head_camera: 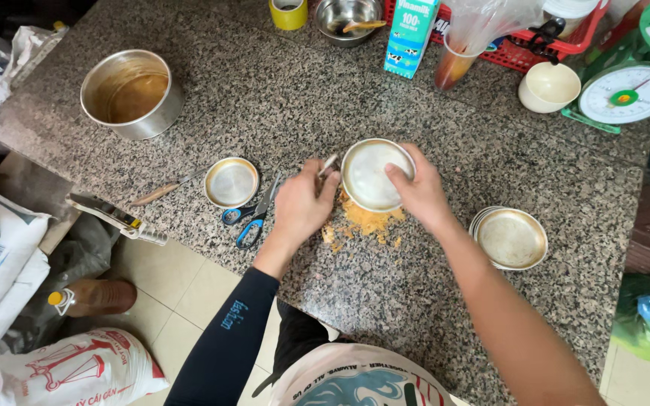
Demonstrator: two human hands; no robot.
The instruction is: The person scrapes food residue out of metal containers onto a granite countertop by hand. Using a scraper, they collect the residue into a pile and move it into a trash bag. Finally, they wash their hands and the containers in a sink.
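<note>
My right hand (419, 192) grips a small round metal tin (370, 174), tilted on its side so its pale inside faces up. Just left of the tin, my left hand (302, 204) is closed around a thin tool (328, 165) whose tip touches the tin's rim. A small heap of yellow-brown crumbs (364, 222) lies on the speckled granite counter (265, 98) directly under the tin. The tool's lower end is hidden inside my fist.
A single small tin (232, 182), blue-handled scissors (251, 218) and a wooden-handled knife (165, 190) lie left. Stacked tins (511, 239) sit right. Farther back are a large pot (132, 93), a steel bowl (346, 18), a carton (409, 34), a cream bowl (548, 86) and a kitchen scale (627, 92).
</note>
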